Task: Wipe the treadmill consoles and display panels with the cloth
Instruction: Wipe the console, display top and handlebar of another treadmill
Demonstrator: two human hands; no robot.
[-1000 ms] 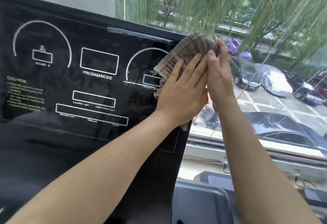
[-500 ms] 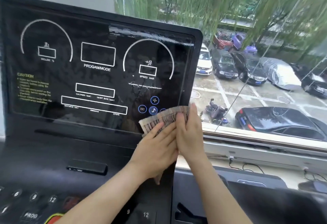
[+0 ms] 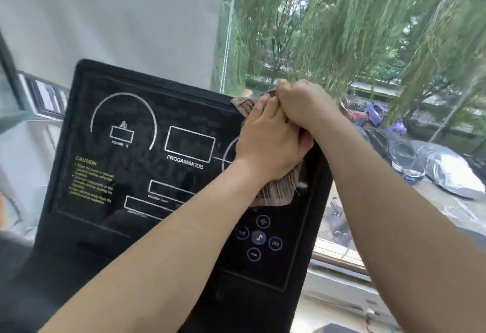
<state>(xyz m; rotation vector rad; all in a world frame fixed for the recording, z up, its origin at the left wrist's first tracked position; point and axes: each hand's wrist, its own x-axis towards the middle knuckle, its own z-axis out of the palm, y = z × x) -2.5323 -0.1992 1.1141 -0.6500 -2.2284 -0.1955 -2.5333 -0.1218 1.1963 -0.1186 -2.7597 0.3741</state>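
The treadmill's black display panel (image 3: 163, 154) faces me, with white dial outlines and a ring of round buttons at its lower right. A brown striped cloth (image 3: 278, 190) lies against the panel's upper right corner. My left hand (image 3: 265, 143) lies over the cloth on the glass, and part of the cloth hangs out below it. My right hand (image 3: 302, 104) is curled over the panel's top right corner, gripping the cloth's upper part and overlapping my left fingers. Most of the cloth is hidden under both hands.
A big window (image 3: 368, 43) stands right behind the panel, with willow trees and parked cars (image 3: 402, 159) outside. A white wall (image 3: 118, 17) rises behind the panel's left side. The window sill (image 3: 339, 253) runs along the lower right.
Both hands and the cloth moved from the panel's lower right edge back up to its top right corner. My view tilted upward, so the lower console keys dropped out of sight.
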